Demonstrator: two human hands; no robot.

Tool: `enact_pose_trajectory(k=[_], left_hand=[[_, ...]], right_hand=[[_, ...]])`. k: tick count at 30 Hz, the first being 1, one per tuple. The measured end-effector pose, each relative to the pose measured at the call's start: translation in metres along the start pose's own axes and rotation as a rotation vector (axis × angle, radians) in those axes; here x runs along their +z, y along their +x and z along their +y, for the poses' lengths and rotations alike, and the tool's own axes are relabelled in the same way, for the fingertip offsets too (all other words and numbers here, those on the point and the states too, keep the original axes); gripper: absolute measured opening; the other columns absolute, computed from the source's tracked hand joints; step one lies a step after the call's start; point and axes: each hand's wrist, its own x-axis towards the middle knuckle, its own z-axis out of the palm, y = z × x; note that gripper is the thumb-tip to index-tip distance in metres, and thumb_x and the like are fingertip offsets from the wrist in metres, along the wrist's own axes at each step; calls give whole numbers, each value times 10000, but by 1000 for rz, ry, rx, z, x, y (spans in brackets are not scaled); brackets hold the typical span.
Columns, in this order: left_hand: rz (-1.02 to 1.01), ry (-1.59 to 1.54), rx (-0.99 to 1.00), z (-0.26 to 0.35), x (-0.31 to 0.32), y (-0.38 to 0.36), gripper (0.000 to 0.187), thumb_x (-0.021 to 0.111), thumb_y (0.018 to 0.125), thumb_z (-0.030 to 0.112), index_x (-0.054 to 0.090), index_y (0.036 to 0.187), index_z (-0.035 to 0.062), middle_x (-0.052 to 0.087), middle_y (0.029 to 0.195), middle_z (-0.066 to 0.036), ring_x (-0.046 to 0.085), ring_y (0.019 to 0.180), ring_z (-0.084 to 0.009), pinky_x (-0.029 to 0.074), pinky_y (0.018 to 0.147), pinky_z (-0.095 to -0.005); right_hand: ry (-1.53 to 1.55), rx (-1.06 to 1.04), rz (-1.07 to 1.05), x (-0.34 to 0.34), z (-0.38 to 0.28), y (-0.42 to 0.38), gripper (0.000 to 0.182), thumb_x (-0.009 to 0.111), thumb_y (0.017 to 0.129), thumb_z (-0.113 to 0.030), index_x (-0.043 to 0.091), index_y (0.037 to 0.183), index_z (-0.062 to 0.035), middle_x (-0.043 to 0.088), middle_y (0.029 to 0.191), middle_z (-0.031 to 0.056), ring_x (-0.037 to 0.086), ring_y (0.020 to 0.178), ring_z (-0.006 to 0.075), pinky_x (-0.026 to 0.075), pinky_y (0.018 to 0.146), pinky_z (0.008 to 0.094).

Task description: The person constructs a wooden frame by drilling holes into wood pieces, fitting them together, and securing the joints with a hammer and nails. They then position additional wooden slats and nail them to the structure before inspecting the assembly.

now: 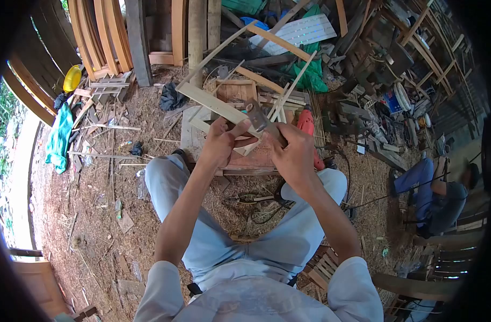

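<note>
My left hand (222,142) is closed on the near end of a pale flat wooden strip (213,104), thumb on top. The strip appears to be part of a light wooden frame whose thin sticks and orange-brown slat (283,43) stretch away from me. My right hand (295,153) is wrapped round a hammer (255,114), its dark metal head over the strip's end, close to my left fingertips. Most of the hammer's handle is hidden by the hand. Both hands are above a low wooden bench (245,165) between my knees.
On the bench's right lies a red power drill (306,122), its cable running along the floor. Beyond stands a shallow wooden box (237,91). Offcuts and shavings cover the floor (106,214). A seated person (438,196) is at the right. Curved timbers (103,35) lean at the back left.
</note>
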Motion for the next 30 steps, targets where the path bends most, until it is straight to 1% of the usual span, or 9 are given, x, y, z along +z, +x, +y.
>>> enact_pose_trajectory(k=[3, 8, 12, 14, 17, 19, 22, 25, 30], left_hand=[[-110, -39, 70, -5, -6, -2, 279, 556, 932, 105, 526, 1169, -39, 632, 1072, -127, 657, 977, -257, 586, 856, -388], [-72, -48, 56, -5, -1, -5, 336, 640, 902, 206, 537, 1146, -2, 633, 1048, -121, 658, 971, -249, 594, 816, -382], [-4, 87, 28, 0, 2, -1, 333, 680, 875, 197, 555, 1112, -1, 634, 1025, -99, 662, 936, -214, 603, 779, -365], [67, 151, 49, -2, 2, -2, 209, 657, 871, 118, 586, 1015, -15, 656, 933, -97, 664, 834, -169, 591, 719, -320], [0, 15, 120, -6, -2, 1, 282, 679, 877, 178, 583, 1050, -23, 645, 947, -104, 669, 849, -181, 614, 707, -322], [5, 23, 60, 4, 2, 0, 255, 658, 890, 152, 582, 1037, -43, 650, 937, -114, 670, 835, -186, 612, 722, -319], [20, 47, -6, 5, 1, 3, 235, 626, 911, 125, 577, 1024, -76, 655, 938, -139, 674, 833, -203, 613, 744, -320], [28, 62, -24, 2, 3, 4, 238, 616, 917, 122, 571, 1022, -87, 654, 957, -160, 680, 855, -222, 616, 755, -334], [-27, 44, -2, 5, 2, 5, 245, 624, 911, 127, 559, 1017, -84, 651, 963, -175, 682, 872, -243, 612, 772, -354]], right_hand=[[-46, 10, -42, -3, -6, -1, 274, 693, 689, 38, 655, 954, -20, 642, 834, 147, 642, 725, 344, 493, 621, 411], [-142, -47, -25, -1, -6, -9, 306, 722, 673, 7, 638, 963, -43, 633, 866, 124, 641, 717, 336, 496, 618, 415], [-162, -84, -20, 4, 1, -14, 339, 735, 668, -14, 612, 982, -53, 621, 927, 113, 640, 716, 341, 495, 622, 429], [-151, -101, -15, 7, 2, -15, 337, 736, 670, -21, 608, 981, -54, 616, 939, 112, 640, 725, 345, 494, 625, 430], [-196, -125, 0, 4, -1, -6, 330, 736, 689, -36, 599, 989, -42, 622, 899, 129, 630, 739, 360, 478, 618, 425], [-59, -1, -63, -3, -1, 3, 169, 714, 770, -40, 634, 912, 2, 621, 748, 91, 603, 596, 216, 450, 545, 329], [121, 136, -99, -25, 2, 14, 225, 693, 850, -142, 606, 1001, 0, 613, 718, 47, 553, 587, 122, 427, 530, 295], [306, 285, -146, -51, -10, 16, 241, 615, 930, -221, 558, 1035, -12, 571, 641, 88, 554, 584, 177, 425, 570, 350], [-52, 134, -288, -67, -12, -12, 238, 556, 947, -163, 524, 1144, -34, 603, 695, 146, 598, 596, 308, 429, 546, 415]])
